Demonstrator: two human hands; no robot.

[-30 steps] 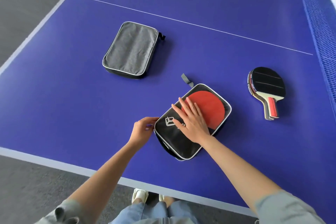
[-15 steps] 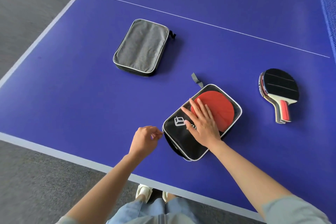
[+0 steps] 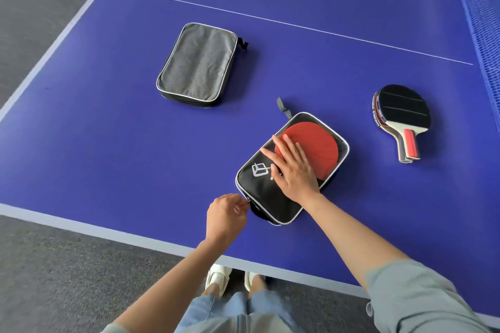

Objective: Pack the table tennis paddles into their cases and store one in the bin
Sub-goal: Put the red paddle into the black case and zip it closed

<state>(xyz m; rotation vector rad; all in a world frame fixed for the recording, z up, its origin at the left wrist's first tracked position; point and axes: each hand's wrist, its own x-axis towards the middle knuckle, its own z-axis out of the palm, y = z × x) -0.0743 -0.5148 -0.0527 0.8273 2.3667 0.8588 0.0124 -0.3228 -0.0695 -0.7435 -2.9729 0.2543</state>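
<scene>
I see the black case point(image 3: 273, 192), white-piped with a red disc, lying diagonally, its long axis running from my left hand point(image 3: 226, 215) away rightward. Left fingers pinch its zipper pull point(image 3: 247, 199); my right hand point(image 3: 293, 167) presses flat, fingers straight.

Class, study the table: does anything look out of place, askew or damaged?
Nothing looks damaged or spilled. The black case lies askew under the right hand, the left hand pinching its zipper, and paddles are still stacked loose near the net.
</scene>
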